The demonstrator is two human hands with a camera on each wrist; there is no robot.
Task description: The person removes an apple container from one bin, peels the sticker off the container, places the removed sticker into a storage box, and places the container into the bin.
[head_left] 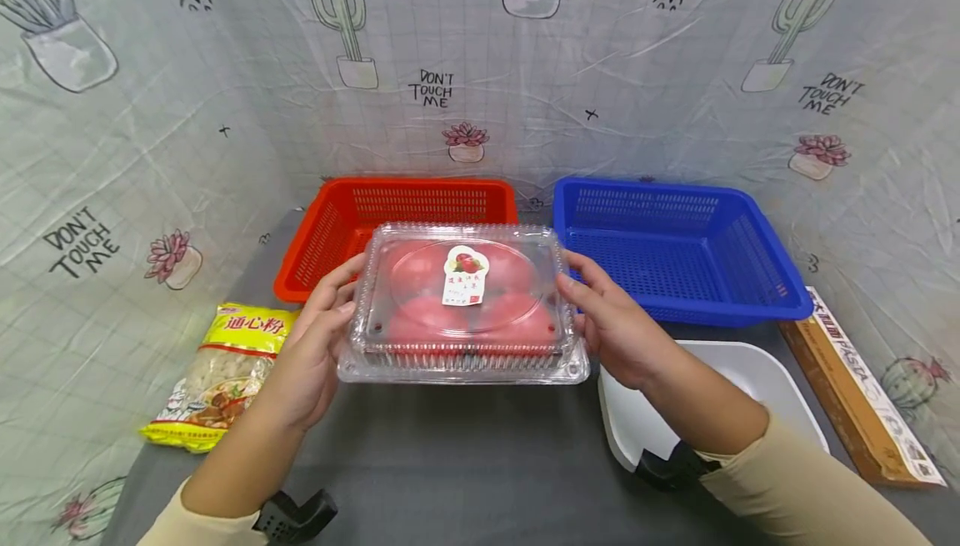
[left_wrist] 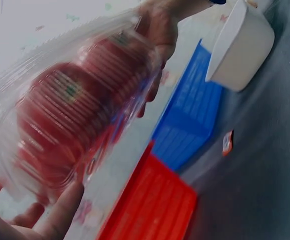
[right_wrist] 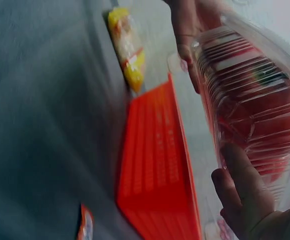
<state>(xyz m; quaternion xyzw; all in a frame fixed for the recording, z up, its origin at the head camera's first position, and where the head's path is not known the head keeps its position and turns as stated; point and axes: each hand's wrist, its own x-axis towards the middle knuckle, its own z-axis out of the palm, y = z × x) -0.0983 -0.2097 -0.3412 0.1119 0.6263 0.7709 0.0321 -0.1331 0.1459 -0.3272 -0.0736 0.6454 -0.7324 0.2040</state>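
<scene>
You have the clear plastic box (head_left: pixel 462 373) raised off the grey table (head_left: pixel 480 471), straight ahead of you, four round red fruits (head_left: pixel 513 321) showing through its lid beneath a white label (head_left: pixel 463 292). Your left hand (head_left: pixel 311 354) is clamped on its edge at nine o'clock, and your right hand (head_left: pixel 618 325) is clamped on the opposite edge at three o'clock, thumbs and fingers bent around the plastic. Taking the box as the dial's centre, the red basket (head_left: pixel 420 182) sits behind it at eleven o'clock, partly hidden by the lid, and the blue basket (head_left: pixel 678 310) at two o'clock. The white tub (head_left: pixel 757 388) is at four o'clock, under your right forearm, with a long pasta box (head_left: pixel 862 396) lying farther out past it. Between eight and nine o'clock lies the yellow bag (head_left: pixel 228 363), just beside your left forearm. Behind everything, at twelve o'clock, hangs a cactus-print cloth (head_left: pixel 465 46).
</scene>
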